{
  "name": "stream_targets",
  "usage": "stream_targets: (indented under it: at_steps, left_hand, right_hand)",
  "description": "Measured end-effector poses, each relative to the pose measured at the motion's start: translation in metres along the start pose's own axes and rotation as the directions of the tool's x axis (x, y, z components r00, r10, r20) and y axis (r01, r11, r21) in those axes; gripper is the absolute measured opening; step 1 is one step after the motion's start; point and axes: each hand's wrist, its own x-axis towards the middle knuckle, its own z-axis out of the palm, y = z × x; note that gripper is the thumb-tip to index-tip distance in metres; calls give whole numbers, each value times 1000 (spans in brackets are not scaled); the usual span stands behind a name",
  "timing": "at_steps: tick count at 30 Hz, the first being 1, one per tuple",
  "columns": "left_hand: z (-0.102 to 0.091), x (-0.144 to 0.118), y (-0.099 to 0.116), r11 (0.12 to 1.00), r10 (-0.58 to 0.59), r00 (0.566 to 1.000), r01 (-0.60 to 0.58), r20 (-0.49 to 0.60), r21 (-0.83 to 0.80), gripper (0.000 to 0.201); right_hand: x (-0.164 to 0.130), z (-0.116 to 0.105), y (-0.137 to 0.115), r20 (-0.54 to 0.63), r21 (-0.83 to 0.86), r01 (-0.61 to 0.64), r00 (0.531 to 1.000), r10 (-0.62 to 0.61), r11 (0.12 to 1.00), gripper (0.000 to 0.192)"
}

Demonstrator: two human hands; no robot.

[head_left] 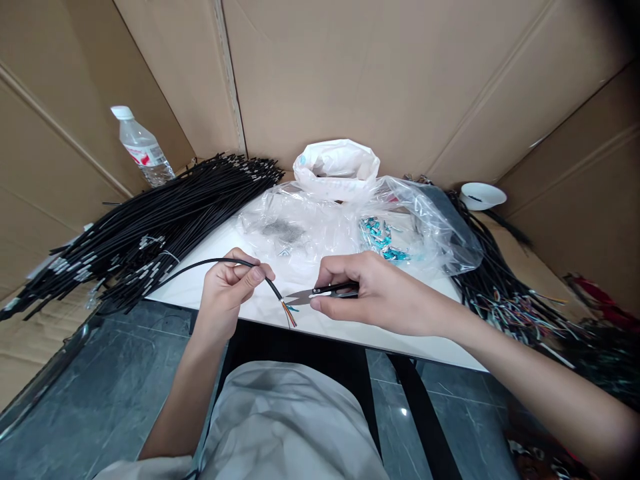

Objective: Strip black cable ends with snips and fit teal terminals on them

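My left hand pinches a black cable near its stripped end, where thin coloured wires fan out. My right hand grips small thread snips, their blades pointing left and touching the exposed wires. Both hands hover over the front edge of a white table.
A big pile of black cables lies at the left, another tangle with stripped ends at the right. Clear plastic bags with small teal parts sit behind my hands. A water bottle and white bowl stand by the cardboard walls.
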Motion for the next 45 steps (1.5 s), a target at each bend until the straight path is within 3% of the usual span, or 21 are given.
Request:
stream_targets:
  at_steps: [10,21,25,28,31,34,37,40,45]
  left_hand:
    - [-1,-1,-1,1000,-14,1000,14,-7,-4,41]
    - [-1,-1,-3,1000,-10,1000,10,5,-4,40]
    - [0,-1,-4,1000,5,1000,-5,-3,-14,39]
    - [-1,1,-5,999,18,999,-19,-30,-35,38]
    - [-1,2,-5,998,20,998,-23,-52,-55,37]
    - [0,2,-4,997,3,999,-6,-45,-74,37]
    - [2,0,-2,997,-13,1000,11,-19,-81,36]
    - [6,-2,1,997,-3,1000,3,3,-74,34]
    - [9,-4,5,998,30,999,-29,20,-59,32]
  right_hand:
    - [3,1,0,44,169,0,999,-8,986,15]
    - [4,1,2,57,200,29,997,-42,979,20]
    - [3,-2,5,51,196,-10,999,0,981,21]
    - [-1,-6,13,-58,86,-19,998,24,996,22]
    - [-4,1,31,-229,-143,-78,972,43,987,23]
    - [-4,26,57,-341,-421,-235,936,88,876,24]
    - [0,56,84,-377,-648,-249,926,-20,720,25]
    - [6,75,103,-384,-763,-230,913,-138,604,24]
    - [13,81,113,-382,-805,-231,907,-178,546,21]
